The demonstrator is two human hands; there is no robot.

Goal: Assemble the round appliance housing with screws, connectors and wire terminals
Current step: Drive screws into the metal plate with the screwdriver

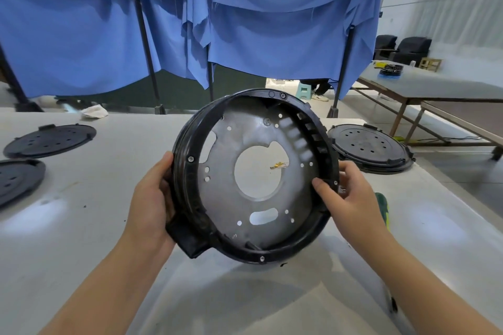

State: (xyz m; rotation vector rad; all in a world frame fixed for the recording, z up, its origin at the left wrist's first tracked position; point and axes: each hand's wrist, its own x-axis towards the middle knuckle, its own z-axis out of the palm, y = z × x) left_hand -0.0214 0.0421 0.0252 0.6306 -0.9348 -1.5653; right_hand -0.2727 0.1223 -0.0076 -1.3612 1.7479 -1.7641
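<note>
Clearly the housing (255, 177) is off the desk (81, 226), held tilted in the air with its open side toward the camera. The left hand (152, 198) wraps the rim's left edge, fingers curled behind it just above a boxy lug. The right hand (345, 198) pinches the right rim, thumb inside the wall and fingers outside.

It looks stiff: a black plastic ring around a grey metal plate pierced with holes and a big central opening. Probably light enough for one hand, but wide, so two opposite grips on the rim steady it best. The plate edges may be sharp, so the rim is the safer hold. Several screws (191, 158) sit around the ring.

Beyond the housing, seen through the opening, a small brass terminal (279, 164) lies on the desk. Right of the housing rests a black lid (370, 147).
</note>
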